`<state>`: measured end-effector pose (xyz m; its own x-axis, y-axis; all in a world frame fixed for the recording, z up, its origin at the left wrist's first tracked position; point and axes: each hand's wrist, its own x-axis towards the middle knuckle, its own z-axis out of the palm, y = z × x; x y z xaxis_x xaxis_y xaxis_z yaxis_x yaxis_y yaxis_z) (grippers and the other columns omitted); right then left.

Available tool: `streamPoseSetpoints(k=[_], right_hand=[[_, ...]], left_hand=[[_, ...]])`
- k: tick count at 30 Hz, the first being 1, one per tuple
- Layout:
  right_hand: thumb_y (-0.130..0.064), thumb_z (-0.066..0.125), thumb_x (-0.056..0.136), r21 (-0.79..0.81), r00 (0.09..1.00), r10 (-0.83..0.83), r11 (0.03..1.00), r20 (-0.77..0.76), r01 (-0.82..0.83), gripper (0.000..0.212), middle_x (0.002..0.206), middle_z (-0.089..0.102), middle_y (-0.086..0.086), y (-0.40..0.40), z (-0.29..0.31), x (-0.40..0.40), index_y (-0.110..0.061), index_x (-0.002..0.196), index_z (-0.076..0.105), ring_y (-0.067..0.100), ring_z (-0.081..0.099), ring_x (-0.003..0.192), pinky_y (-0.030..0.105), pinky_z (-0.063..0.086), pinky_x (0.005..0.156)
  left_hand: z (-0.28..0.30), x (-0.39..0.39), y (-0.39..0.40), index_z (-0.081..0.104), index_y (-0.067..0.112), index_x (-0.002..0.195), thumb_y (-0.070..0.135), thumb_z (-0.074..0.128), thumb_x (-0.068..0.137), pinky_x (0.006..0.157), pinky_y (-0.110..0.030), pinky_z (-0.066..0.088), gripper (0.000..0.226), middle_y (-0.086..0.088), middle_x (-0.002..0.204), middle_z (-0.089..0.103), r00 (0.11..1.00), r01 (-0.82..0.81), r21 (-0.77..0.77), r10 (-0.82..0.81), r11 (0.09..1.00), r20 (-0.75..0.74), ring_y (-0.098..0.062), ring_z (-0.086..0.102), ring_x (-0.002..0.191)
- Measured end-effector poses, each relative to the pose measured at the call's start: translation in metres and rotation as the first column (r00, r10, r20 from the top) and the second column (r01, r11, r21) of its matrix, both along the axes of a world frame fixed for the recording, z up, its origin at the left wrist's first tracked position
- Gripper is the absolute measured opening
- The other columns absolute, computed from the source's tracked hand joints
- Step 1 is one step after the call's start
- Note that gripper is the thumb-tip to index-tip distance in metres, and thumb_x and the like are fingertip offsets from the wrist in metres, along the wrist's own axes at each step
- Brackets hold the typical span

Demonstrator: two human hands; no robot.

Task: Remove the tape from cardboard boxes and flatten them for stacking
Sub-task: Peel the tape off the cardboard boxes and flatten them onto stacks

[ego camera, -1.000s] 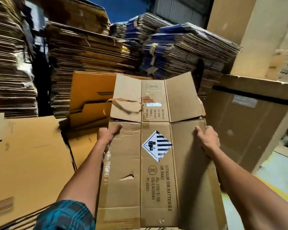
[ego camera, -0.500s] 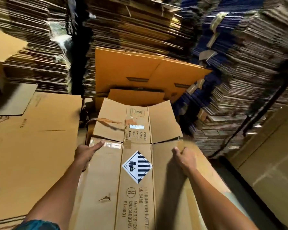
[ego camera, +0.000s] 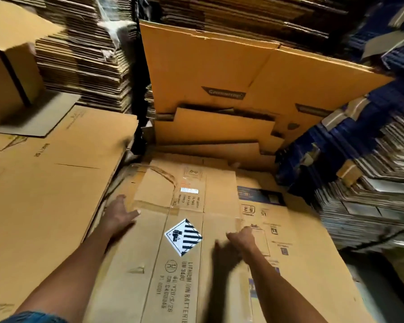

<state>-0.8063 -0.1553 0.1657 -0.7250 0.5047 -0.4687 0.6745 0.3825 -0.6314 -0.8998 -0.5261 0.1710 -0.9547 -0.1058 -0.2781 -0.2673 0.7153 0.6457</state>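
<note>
On a low pile of flattened cardboard between tall stacks lies the flattened box with its lithium-battery label, the left hand spread flat on it, the right hand blurred, fingers loosely curled, holding nothing.

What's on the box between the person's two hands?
Head view: between left hand and right hand, the flattened box shows a black-and-white diamond hazard label.
</note>
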Motion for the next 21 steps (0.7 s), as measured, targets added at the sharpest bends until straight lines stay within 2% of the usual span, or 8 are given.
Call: streamPoseSetpoints(k=[4, 7, 9, 12, 14, 17, 21], right_hand=[[-0.024, 0.077, 0.082, 0.050, 0.993, 0.100, 0.993, 0.055, -0.103, 0.057, 0.120, 0.061, 0.012, -0.014, -0.027, 0.018, -0.005, 0.126, 0.047, 0.027, 0.060, 0.110, 0.038, 0.052, 0.095], [-0.020, 0.073, 0.086, 0.103, 0.986, 0.163, 0.981, 0.029, -0.165, 0.050, 0.122, 0.060, 0.013, -0.024, -0.017, 0.022, -0.004, 0.127, 0.048, 0.027, 0.059, 0.112, 0.034, 0.050, 0.093], [-0.020, 0.068, 0.091, 0.131, 0.979, 0.205, 0.970, 0.011, -0.205, 0.052, 0.128, 0.058, 0.015, -0.028, -0.005, 0.019, -0.003, 0.134, 0.044, 0.028, 0.057, 0.117, 0.033, 0.047, 0.094], [-0.028, 0.065, 0.094, 0.171, 0.964, 0.265, 0.951, -0.024, -0.257, 0.060, 0.138, 0.054, 0.016, -0.036, 0.024, 0.015, -0.006, 0.143, 0.038, 0.031, 0.053, 0.126, 0.034, 0.043, 0.102], [-0.031, 0.063, 0.094, 0.191, 0.955, 0.293, 0.941, -0.038, -0.281, 0.060, 0.139, 0.054, 0.016, -0.042, 0.043, 0.015, -0.008, 0.144, 0.038, 0.031, 0.053, 0.127, 0.033, 0.043, 0.102], [-0.033, 0.062, 0.095, 0.211, 0.950, 0.305, 0.935, -0.062, -0.287, 0.057, 0.140, 0.054, 0.016, -0.055, 0.072, 0.020, -0.011, 0.142, 0.041, 0.030, 0.053, 0.127, 0.034, 0.043, 0.104], [-0.035, 0.062, 0.095, 0.260, 0.953, 0.297, 0.926, -0.061, -0.272, 0.053, 0.136, 0.057, 0.016, -0.076, 0.101, 0.045, -0.013, 0.140, 0.045, 0.031, 0.055, 0.123, 0.034, 0.044, 0.100]], left_hand=[[-0.050, 0.027, -0.004, 0.034, 0.012, 0.148, 0.055, 0.074, 0.077, 0.109, -0.039, 0.038, 0.092, -0.014, 0.153, 0.035, 0.969, 0.165, -0.120, -0.138, 0.979, 0.206, -0.032, 0.041, 0.136], [-0.059, 0.048, 0.001, 0.027, 0.021, 0.152, 0.057, 0.068, 0.081, 0.115, -0.046, 0.030, 0.090, -0.008, 0.163, 0.010, 0.953, 0.256, -0.245, -0.201, 0.935, 0.227, -0.032, 0.025, 0.145], [-0.049, 0.056, 0.009, 0.025, 0.025, 0.152, 0.058, 0.063, 0.085, 0.112, -0.049, 0.029, 0.084, -0.006, 0.163, 0.008, 0.955, 0.267, -0.345, -0.199, 0.900, 0.221, -0.032, 0.022, 0.146], [-0.029, 0.055, 0.018, 0.028, 0.027, 0.150, 0.056, 0.061, 0.086, 0.112, -0.049, 0.027, 0.078, -0.006, 0.159, 0.020, 0.950, 0.303, -0.446, -0.231, 0.842, 0.211, -0.029, 0.022, 0.145], [-0.013, 0.053, 0.026, 0.031, 0.026, 0.149, 0.052, 0.063, 0.086, 0.112, -0.047, 0.029, 0.075, -0.004, 0.155, 0.032, 0.938, 0.345, -0.432, -0.284, 0.833, 0.200, -0.027, 0.029, 0.141], [0.005, 0.046, 0.038, 0.037, 0.025, 0.146, 0.048, 0.066, 0.086, 0.109, -0.042, 0.035, 0.071, -0.003, 0.148, 0.047, 0.906, 0.416, -0.284, -0.367, 0.864, 0.210, -0.024, 0.043, 0.135], [0.033, 0.047, 0.049, 0.045, 0.017, 0.142, 0.040, 0.071, 0.086, 0.102, -0.034, 0.045, 0.066, -0.010, 0.144, 0.050, 0.847, 0.518, -0.067, -0.500, 0.853, 0.180, -0.026, 0.051, 0.128]])
